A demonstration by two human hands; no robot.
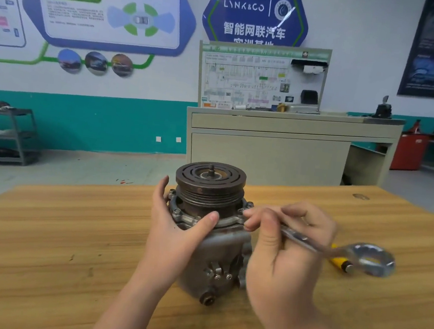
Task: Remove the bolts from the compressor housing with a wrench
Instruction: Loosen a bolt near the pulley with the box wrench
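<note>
Workshop setting: white and teal wall hung with posters, a grey cabinet carrying a wiring diagram board, metal shelves at the far left.

Wooden table: light grain, a few dark marks; occupies the foreground.

Compressor: stood upright near the table's middle, grooved pulley uppermost with a threaded shaft at its centre. A flange below the pulley is ringed with bolts, several seen on the left side. A port is seen low on the front of the grey body.

Left hand: wrapped round the left side of the compressor just under the pulley, fingers behind, thumb laid across the front of the flange; the body is held steady in this grip.

Right hand: placed against the right side of the compressor, fingers curled round the shank of a wrench. The working end is hidden by the fingertips at the flange's right edge. The ring end is seen blurred, projecting to the right, clear of the table.

Yellow-handled tool: laid on the table beneath the wrench's ring end, largely hidden.
</note>
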